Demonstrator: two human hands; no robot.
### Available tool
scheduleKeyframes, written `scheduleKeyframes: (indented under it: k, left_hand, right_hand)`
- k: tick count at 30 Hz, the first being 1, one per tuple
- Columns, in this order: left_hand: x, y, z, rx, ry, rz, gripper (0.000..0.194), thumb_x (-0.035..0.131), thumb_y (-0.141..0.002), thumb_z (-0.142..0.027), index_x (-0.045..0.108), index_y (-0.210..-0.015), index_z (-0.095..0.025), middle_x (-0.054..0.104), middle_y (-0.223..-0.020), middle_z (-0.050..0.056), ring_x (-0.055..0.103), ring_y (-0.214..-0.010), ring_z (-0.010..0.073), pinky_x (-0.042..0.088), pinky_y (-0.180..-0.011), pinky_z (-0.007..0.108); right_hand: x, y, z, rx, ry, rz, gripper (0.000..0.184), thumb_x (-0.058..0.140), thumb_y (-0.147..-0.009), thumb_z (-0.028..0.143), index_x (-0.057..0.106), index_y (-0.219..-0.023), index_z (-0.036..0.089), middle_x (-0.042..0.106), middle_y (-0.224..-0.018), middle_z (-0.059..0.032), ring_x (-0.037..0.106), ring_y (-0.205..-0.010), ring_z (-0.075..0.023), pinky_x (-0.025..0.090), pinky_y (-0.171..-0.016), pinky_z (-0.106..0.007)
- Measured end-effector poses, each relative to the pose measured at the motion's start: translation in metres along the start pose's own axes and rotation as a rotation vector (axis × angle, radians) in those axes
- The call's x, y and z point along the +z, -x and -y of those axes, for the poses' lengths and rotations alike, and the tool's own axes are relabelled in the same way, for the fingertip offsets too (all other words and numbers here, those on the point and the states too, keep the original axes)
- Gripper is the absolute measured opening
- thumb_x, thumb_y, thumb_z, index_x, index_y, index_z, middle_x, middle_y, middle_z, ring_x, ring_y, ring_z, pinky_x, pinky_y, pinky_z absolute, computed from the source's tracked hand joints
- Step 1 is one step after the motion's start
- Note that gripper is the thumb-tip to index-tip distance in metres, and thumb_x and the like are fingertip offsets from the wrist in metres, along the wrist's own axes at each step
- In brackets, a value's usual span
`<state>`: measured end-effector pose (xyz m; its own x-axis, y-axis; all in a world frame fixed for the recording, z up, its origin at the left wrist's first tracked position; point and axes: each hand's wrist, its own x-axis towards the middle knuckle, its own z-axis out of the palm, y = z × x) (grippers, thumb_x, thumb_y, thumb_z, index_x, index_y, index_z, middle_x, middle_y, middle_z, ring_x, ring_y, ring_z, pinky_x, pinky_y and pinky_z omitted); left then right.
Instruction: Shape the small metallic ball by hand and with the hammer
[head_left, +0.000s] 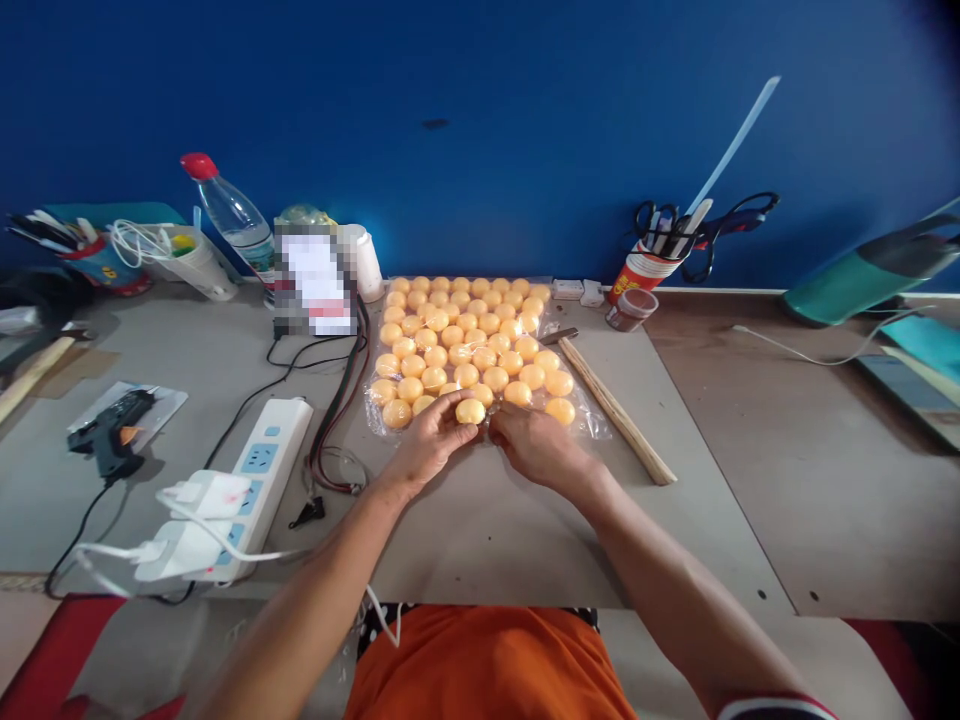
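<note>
A big blue wall (480, 180) stands behind the grey desk (465, 540). In the middle of the desk lies a wide piece of clear plastic (592, 422) full of yellow-orange balls (466, 375), packed close together. To the left is a white power strip (259, 470) with white plugs (214, 495) stuck in it. A long wooden stick (619, 412) lies just beside the plastic, on the right. At the back left, a bottle (240, 225) with a red cap leans over.

The left hand (426, 445) is nearly closed, its thumb and fingers holding one ball (470, 411). The right hand (541, 447) has its fingers curled in at the near edge of the plastic; their tips are hidden, so I can't tell if they pinch it.

A red cup (630, 280) with scissors (646, 218) stands at the back right, and a little brown jar (631, 310) sits in front of it. Smallest is that held ball, between the two hands.
</note>
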<state>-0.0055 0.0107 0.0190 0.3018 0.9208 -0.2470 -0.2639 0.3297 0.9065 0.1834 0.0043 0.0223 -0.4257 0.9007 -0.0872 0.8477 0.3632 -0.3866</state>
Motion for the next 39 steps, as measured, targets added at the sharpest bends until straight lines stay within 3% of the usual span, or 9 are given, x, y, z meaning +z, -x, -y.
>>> scheduleKeyframes:
  k: [4,10,16,21,30,39]
  left_hand:
    - [-0.0009,-0.0008,0.0027,-0.026,0.056,0.039,0.048,0.088,-0.064,-0.028,0.069,-0.107,-0.021,0.07,-0.098,0.002,0.068,-0.084,0.0189,0.055,-0.086,0.039]
    - [-0.003,0.0004,0.0013,-0.09,0.193,0.066,0.052,0.087,-0.066,-0.026,0.069,-0.115,-0.022,0.073,-0.097,0.002,0.071,-0.08,0.0177,0.055,-0.084,0.035]
    - [-0.0048,0.001,-0.0024,-0.078,0.289,0.09,0.065,0.087,-0.068,-0.028,0.064,-0.128,-0.022,0.074,-0.092,0.003,0.072,-0.077,0.0162,0.055,-0.077,0.029]
    - [-0.005,0.002,-0.0045,-0.122,0.324,0.123,0.068,0.086,-0.067,-0.021,0.062,-0.131,-0.022,0.075,-0.097,0.005,0.073,-0.083,0.017,0.055,-0.085,0.03]
    - [-0.0066,0.0003,0.0006,-0.142,0.294,0.132,0.051,0.083,-0.07,-0.017,0.069,-0.118,-0.021,0.075,-0.099,0.005,0.072,-0.079,0.0171,0.054,-0.084,0.034]
    - [-0.0018,0.0021,0.0,-0.116,0.188,0.094,0.05,0.079,-0.069,-0.021,0.067,-0.118,-0.019,0.072,-0.092,0.003,0.068,-0.073,0.0141,0.052,-0.078,0.031]
  right_hand:
    - [-0.0033,0.0004,-0.0011,0.012,-0.105,-0.031,0.015,0.05,-0.084,0.007,0.062,-0.083,0.016,0.068,-0.086,-0.0088,0.058,-0.074,-0.018,0.038,-0.065,-0.027]
    - [-0.0078,-0.003,-0.0035,0.078,-0.453,-0.222,0.014,0.047,-0.085,0.014,0.05,-0.074,0.02,0.063,-0.073,-0.0032,0.054,-0.067,-0.0151,0.04,-0.064,-0.028]
    - [-0.0027,-0.0088,-0.0065,0.173,-1.078,-0.281,0.009,0.055,-0.082,0.027,0.052,-0.076,0.021,0.058,-0.06,0.0039,0.048,-0.051,-0.0107,0.038,-0.053,-0.026]
    - [-0.0054,-0.0091,-0.0075,0.238,-1.452,-0.293,0.025,0.076,-0.068,0.036,0.06,-0.079,0.02,0.061,-0.062,0.0044,0.051,-0.05,-0.009,0.038,-0.052,-0.024]
    - [-0.0086,-0.0069,-0.0066,0.185,-1.64,-0.233,0.03,0.084,-0.067,0.037,0.06,-0.073,0.019,0.064,-0.064,0.0027,0.053,-0.051,-0.0088,0.038,-0.051,-0.023]
    - [-0.0092,-0.0066,-0.005,0.164,-1.655,-0.226,0.022,0.078,-0.065,0.03,0.059,-0.07,0.021,0.063,-0.065,0.0032,0.05,-0.052,-0.0097,0.038,-0.053,-0.025]
